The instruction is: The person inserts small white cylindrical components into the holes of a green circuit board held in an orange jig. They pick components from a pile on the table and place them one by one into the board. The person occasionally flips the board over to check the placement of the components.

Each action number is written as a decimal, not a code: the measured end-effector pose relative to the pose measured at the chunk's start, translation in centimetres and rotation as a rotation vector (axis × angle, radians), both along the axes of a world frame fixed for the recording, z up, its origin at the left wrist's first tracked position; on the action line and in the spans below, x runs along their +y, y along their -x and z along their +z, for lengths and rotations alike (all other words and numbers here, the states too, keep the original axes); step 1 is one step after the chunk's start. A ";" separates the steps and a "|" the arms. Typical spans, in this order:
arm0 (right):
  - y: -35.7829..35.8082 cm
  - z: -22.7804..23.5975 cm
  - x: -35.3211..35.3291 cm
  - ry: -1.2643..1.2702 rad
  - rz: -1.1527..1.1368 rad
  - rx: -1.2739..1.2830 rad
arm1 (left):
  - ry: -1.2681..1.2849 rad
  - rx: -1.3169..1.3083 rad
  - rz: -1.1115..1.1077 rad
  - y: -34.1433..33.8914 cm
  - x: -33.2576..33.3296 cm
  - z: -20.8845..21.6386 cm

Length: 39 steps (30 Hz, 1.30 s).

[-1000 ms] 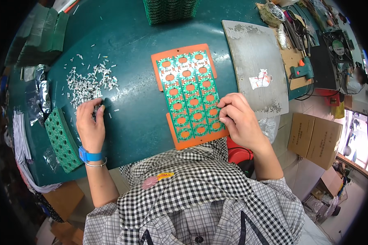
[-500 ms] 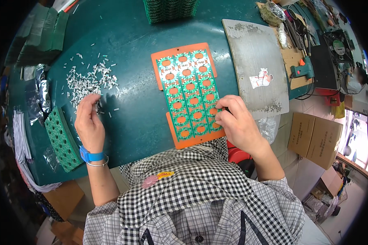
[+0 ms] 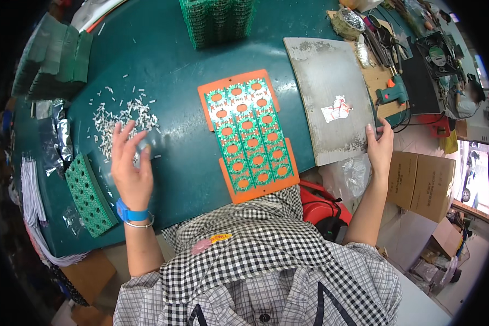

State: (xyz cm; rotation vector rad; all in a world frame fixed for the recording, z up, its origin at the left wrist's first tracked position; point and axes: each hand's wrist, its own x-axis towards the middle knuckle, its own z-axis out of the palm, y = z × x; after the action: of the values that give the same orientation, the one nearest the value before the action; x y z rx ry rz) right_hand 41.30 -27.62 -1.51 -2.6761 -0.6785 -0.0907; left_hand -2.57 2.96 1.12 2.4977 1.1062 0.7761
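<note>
Moved since the earlier frame: right hand [image 3: 380,146], away from the edge of the green circuit boards [image 3: 250,133] and across to the right edge of a worn grey metal plate [image 3: 323,73]. Thumb at that edge, fingers loosely curved just beyond; gripping or only touching, cannot tell. Changed too: left hand [image 3: 131,176], now open with fingers spread, above the near side of a loose heap of small white pieces [image 3: 127,117].

Circuit boards now lying flat on an orange tray [image 3: 247,77], in the middle of a dark green table [image 3: 174,125], between the two hands and well apart from both. Three joined columns, each with a row of oval holes showing orange beneath.

Writing in view: dark printing on a cardboard box [image 3: 434,187] at far right, too blurred to read; lettering on a yellow patch [image 3: 220,237], above a pink one, on the black-and-white checked apron [image 3: 255,252], too small to make out. On the metal plate, a white paper cutout [image 3: 337,110] with red marks, equally unclear.

Around the table: a tall stack of green boards [image 3: 217,24] at the far edge, a smaller block of boards [image 3: 104,218] near the left wrist, a green glue gun [image 3: 391,93] beyond the plate. On the left wrist, a blue watch [image 3: 131,213] and a thin bracelet.
</note>
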 end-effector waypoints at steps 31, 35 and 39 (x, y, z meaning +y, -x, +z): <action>11.9 3.6 5.8 -0.108 0.442 0.458 | 0.988 -0.254 -0.123 -5.3 -5.2 -1.9; 10.4 2.8 10.2 -0.293 0.521 0.322 | 0.901 -0.226 -0.105 -6.9 -4.0 -2.3; 10.9 1.6 12.9 -0.247 0.452 0.292 | 0.957 -0.335 -0.075 -7.6 -4.4 -2.4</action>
State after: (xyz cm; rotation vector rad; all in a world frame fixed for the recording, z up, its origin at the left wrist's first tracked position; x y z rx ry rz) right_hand 30.41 -14.68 0.09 -2.1836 -1.0725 0.3091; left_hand 5.04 -1.41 -1.28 1.5319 0.9386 0.4489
